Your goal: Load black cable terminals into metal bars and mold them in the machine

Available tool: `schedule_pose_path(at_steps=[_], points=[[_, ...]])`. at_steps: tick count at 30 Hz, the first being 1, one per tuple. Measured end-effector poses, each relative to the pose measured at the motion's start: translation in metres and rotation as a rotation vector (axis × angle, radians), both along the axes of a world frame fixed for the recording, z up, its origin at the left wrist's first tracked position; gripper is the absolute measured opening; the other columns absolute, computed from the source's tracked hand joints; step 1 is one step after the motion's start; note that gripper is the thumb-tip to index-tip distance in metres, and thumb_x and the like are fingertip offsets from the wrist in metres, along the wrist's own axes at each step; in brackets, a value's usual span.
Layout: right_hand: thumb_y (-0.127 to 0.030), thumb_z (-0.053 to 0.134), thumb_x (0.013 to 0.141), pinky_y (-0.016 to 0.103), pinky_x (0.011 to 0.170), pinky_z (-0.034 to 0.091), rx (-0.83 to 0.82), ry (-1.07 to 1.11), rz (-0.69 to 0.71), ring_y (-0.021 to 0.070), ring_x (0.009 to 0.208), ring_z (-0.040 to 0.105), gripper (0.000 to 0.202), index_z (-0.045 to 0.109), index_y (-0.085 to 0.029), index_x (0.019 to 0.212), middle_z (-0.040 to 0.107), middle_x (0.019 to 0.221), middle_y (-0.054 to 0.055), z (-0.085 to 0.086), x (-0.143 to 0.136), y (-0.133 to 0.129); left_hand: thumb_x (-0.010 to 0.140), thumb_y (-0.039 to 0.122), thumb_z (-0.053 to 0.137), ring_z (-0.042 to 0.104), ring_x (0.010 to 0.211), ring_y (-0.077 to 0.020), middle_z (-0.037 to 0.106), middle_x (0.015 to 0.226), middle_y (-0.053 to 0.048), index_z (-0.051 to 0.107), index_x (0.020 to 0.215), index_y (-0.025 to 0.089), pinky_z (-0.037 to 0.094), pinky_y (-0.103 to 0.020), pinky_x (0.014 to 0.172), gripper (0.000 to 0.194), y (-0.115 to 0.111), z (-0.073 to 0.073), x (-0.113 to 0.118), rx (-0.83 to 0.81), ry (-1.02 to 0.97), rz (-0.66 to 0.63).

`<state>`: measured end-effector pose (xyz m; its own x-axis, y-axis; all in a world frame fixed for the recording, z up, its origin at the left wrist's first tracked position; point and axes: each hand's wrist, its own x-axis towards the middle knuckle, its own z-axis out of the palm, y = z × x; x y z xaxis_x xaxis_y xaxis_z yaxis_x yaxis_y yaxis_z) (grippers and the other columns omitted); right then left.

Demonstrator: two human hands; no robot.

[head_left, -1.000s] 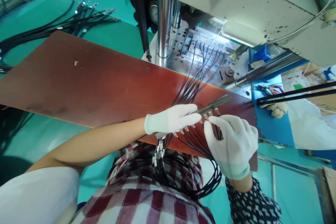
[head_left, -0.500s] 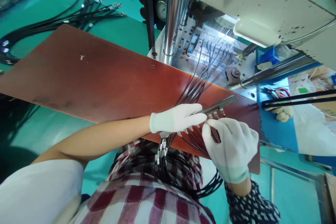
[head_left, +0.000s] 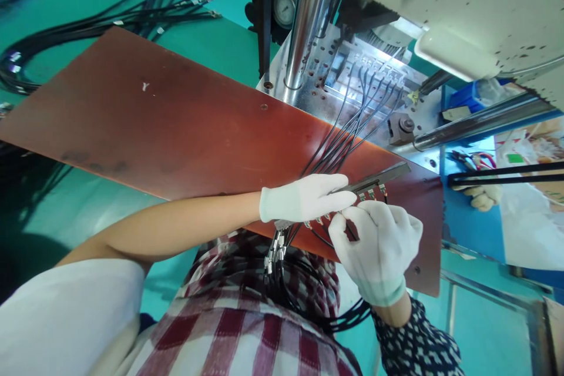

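Note:
My left hand (head_left: 304, 198), in a white glove, lies along a narrow metal bar (head_left: 388, 175) with the thumb and fingers on either side of it. Along the bar's near side sits a row of small metal cable connectors (head_left: 371, 194), some covered by my hands. My right hand (head_left: 374, 244), also gloved, pinches thumb and forefinger together at this row, apparently on a connector that the fingertips mostly hide. Thin black cables (head_left: 321, 238) run from the connectors towards my lap. The bar rests over a reddish-brown board (head_left: 211, 129).
Beyond the board stands a press with steel columns (head_left: 308, 23); more cables (head_left: 348, 129) lead into its lit metal fixture (head_left: 339, 73). A cable bundle (head_left: 88, 29) lies at upper left. Pliers (head_left: 482, 160) and a glove (head_left: 483, 197) lie on the blue surface at right.
My right hand has moved left along the row of connectors, its fingers still pinched. My left hand keeps its place on the bar. The whole view has shifted slightly.

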<state>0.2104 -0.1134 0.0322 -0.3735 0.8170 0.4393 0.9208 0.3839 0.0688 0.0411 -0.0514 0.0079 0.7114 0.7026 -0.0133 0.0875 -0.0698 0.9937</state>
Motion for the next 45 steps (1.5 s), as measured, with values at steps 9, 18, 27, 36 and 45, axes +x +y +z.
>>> schedule_pose_path(at_steps=[9, 18, 27, 36, 45], points=[[-0.033, 0.074, 0.084, 0.037, 0.072, 0.035, -0.022, -0.005, 0.027, 0.0191, 0.075, 0.056, 0.007, 0.074, -0.027, 0.082, 0.071, 0.08, -0.001, 0.006, -0.001, -0.016, 0.099, 0.048, 0.041, 0.042, 0.06, -0.0087, 0.04, 0.07, 0.006, 0.037, 0.078, 0.02, 0.036, -0.024, 0.055, 0.035, -0.001, 0.001, -0.001, -0.102, 0.045, 0.035], [-0.023, 0.07, 0.081, 0.039, 0.072, 0.034, -0.015, 0.018, 0.015, 0.0205, 0.071, 0.052, 0.015, 0.068, -0.025, 0.066, 0.067, 0.071, -0.001, -0.005, -0.01, -0.008, 0.098, 0.033, 0.046, 0.037, 0.062, -0.0088, 0.034, 0.071, 0.005, 0.039, 0.076, 0.019, 0.034, -0.025, 0.059, 0.027, 0.001, -0.002, -0.001, 0.07, 0.006, 0.052], [-0.033, 0.077, 0.083, 0.036, 0.07, 0.032, -0.004, 0.003, 0.088, 0.016, 0.07, 0.054, 0.009, 0.073, -0.026, 0.08, 0.069, 0.074, -0.003, 0.001, -0.009, -0.021, 0.1, 0.041, 0.037, 0.038, 0.059, -0.0096, 0.042, 0.072, 0.004, 0.041, 0.08, 0.019, 0.033, -0.024, 0.054, 0.03, 0.001, -0.002, 0.0, 0.026, 0.074, 0.058], [-0.023, 0.074, 0.079, 0.037, 0.069, 0.033, 0.003, 0.055, 0.045, 0.0178, 0.07, 0.053, 0.013, 0.068, -0.024, 0.068, 0.068, 0.071, -0.002, -0.009, -0.019, -0.013, 0.095, 0.014, 0.033, 0.027, 0.065, -0.0134, 0.036, 0.079, 0.0, 0.044, 0.08, 0.017, 0.025, -0.03, 0.06, 0.02, 0.005, -0.021, 0.0, 0.712, 0.119, 0.015], [-0.031, 0.077, 0.082, 0.035, 0.068, 0.031, -0.028, 0.077, 0.122, 0.0144, 0.069, 0.056, 0.005, 0.074, -0.027, 0.081, 0.069, 0.071, -0.005, -0.007, -0.018, -0.024, 0.095, 0.029, 0.04, 0.031, 0.064, -0.0126, 0.034, 0.072, 0.003, 0.035, 0.074, 0.021, 0.031, -0.026, 0.063, 0.023, 0.003, -0.005, 0.001, 0.193, 0.082, 0.078]])
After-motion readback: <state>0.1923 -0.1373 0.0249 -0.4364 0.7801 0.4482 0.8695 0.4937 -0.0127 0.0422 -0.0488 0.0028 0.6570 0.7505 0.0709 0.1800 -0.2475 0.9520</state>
